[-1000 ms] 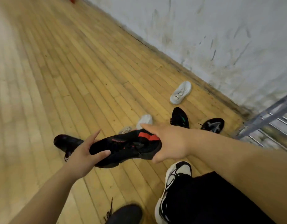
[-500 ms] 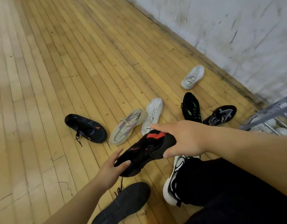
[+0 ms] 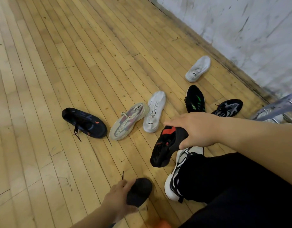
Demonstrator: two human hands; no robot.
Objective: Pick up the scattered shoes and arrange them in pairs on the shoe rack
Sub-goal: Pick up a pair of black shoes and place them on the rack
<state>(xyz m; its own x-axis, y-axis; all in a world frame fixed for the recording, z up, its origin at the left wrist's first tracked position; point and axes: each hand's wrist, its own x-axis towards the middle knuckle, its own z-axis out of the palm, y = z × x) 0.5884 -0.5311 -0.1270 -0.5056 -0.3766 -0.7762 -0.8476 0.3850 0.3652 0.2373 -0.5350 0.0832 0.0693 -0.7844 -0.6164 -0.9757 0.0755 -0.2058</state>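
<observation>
My right hand point(image 3: 193, 129) grips a black shoe with a red patch point(image 3: 166, 145) by its heel, toe hanging down above the floor. My left hand point(image 3: 119, 198) lies on a dark grey shoe point(image 3: 139, 191) on the floor near the bottom edge, fingers curled at its side. Scattered on the wooden floor are a navy shoe with orange marks point(image 3: 85, 123), a beige mesh shoe point(image 3: 128, 121), a white shoe point(image 3: 154, 111), a black shoe with green stripes point(image 3: 195, 99), a dark shoe with grey pattern point(image 3: 228, 108) and another white shoe point(image 3: 198, 69). The grey metal shoe rack point(image 3: 277, 106) shows at the right edge.
My own foot in a white and black sneaker point(image 3: 179, 171) and a black trouser leg point(image 3: 232, 186) fill the lower right. A scuffed white wall point(image 3: 240, 27) runs along the far right with a dark baseboard. Bare wooden floor point(image 3: 59, 55) stretches to the left.
My left hand let go of the black and red shoe and dropped onto the dark grey shoe below. The right hand now holds the black and red shoe alone, toe tilted down.
</observation>
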